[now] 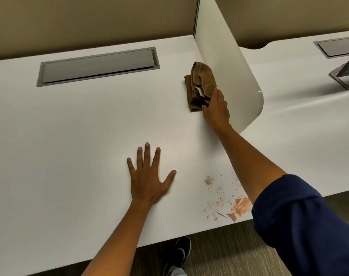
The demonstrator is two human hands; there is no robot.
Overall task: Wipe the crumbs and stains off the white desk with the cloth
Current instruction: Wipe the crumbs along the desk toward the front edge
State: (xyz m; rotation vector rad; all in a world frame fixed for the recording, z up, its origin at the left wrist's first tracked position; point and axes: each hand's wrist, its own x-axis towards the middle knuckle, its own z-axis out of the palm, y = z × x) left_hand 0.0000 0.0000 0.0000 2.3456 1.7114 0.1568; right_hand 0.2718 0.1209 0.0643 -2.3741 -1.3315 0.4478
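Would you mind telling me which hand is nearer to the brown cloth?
Right. The right hand is gripping the cloth beside the divider, while the left hand lies flat on the desk, well short of it.

Your white surface [80, 136] has a grey cable hatch [99, 65] set flush near the back. A crumpled brown cloth [199, 86] sits right against the curved divider [229, 76]. Crumbs [209, 181] and a reddish smear [240, 207] lie by the front edge, and your left hand [147, 182] rests flat beside them.
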